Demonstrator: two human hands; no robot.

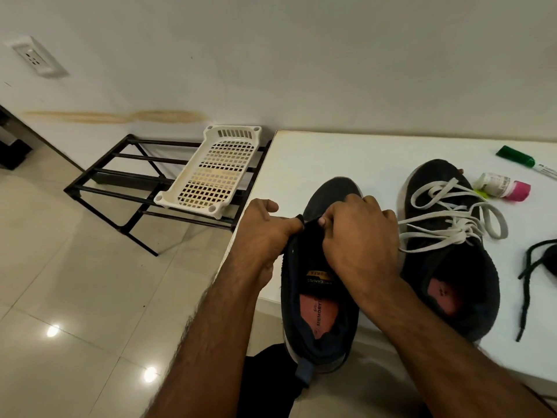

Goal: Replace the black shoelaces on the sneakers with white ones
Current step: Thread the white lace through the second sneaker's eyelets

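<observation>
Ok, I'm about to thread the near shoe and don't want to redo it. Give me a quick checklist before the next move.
1. Near sneaker steadied by both hands: ok; left hand and right hand grip its tongue area.
2. Black lace out of it: cannot tell; hands cover the eyelets.
3. White lace reachable: ok, draped over the far sneaker.
4. Far sneaker laced: cannot tell; lace looks loose.
5. Shoe fully on table: not ok; heel overhangs the edge.
</observation>
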